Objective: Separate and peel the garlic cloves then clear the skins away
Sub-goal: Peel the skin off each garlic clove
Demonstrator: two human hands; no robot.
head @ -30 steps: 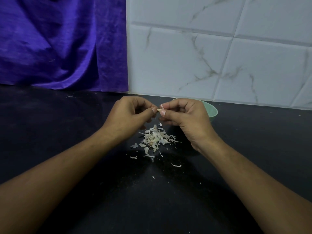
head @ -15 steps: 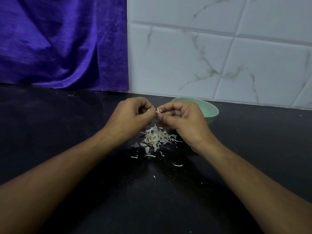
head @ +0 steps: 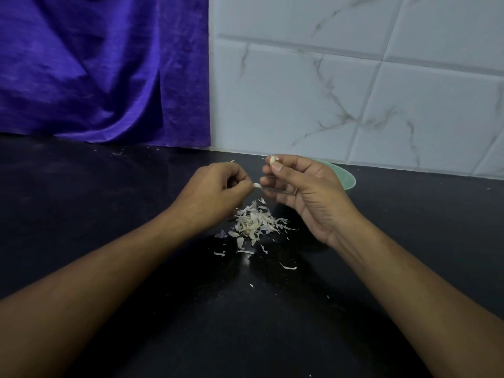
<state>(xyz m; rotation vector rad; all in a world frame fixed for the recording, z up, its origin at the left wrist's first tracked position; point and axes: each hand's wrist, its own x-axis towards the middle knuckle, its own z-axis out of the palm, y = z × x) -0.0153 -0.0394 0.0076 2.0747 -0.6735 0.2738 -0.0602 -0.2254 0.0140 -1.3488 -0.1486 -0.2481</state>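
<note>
Your light is dim and cool, with a bluish cast over everything. The white wall tiles (head: 354, 105) are the brightest area, and the purple curtain (head: 95, 77) carries a soft sheen on its folds. The black desk (head: 81, 200) swallows most of the light, with only a faint glint just in front of the skins pile (head: 252, 225). Soft, wide shadows lie under your forearms. The garlic clove (head: 272, 160) pinched in your right hand (head: 305, 197) and the skin scrap (head: 257, 186) in your left hand (head: 215, 195) look pale and slightly soft. Grout lines tilt and bow toward the edges.
</note>
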